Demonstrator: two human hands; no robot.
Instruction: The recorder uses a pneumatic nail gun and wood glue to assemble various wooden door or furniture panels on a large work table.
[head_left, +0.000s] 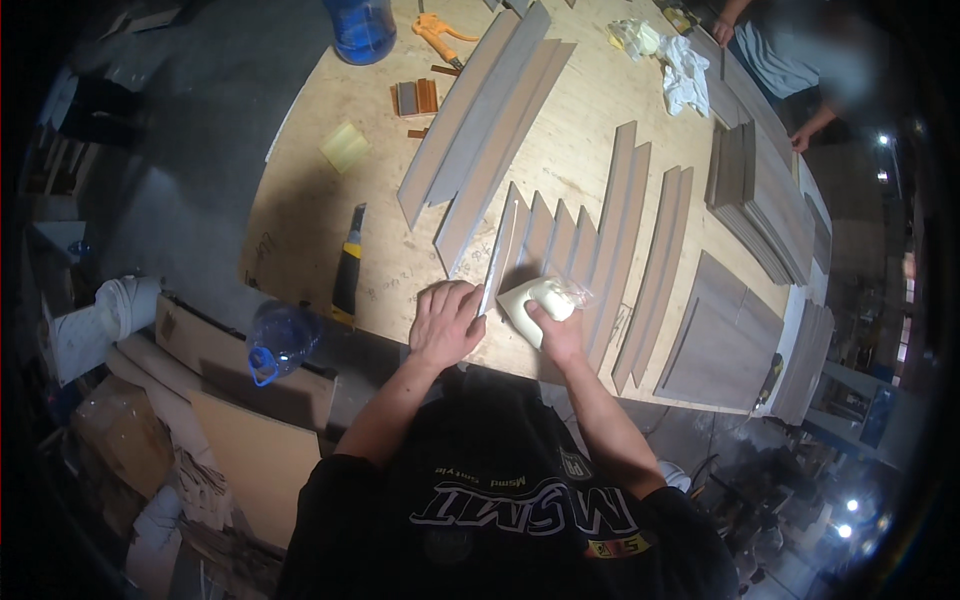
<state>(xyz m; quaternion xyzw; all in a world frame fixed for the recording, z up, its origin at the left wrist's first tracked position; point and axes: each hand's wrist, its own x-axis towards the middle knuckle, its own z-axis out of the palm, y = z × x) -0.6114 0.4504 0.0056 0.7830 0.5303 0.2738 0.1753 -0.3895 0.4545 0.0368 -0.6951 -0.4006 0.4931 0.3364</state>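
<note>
White bag (521,311): I see it just above the table (385,195) near its front edge, close to the strip's near end; whether it touches I can't tell.
Bag's direction: its narrow corner points left toward the strip; its long axis lies roughly crosswise, with crumpled clear plastic at the right end.
Right hand (562,337): closed around the bag, thumb pressed on top, other fingers mostly hidden from me.
Wooden strip (508,238): its long axis runs away from the wearer, the far end leaning right; a white line follows its length.
Left hand (445,318): back up, fingertips at the strip's near end; I can't tell whether they pinch or only press.
Right of the strip: short planks (563,240), side by side, pointing nearly the same way.
Left of the left hand: a yellow-and-black knife (348,268), its blade pointing away from the wearer.
</note>
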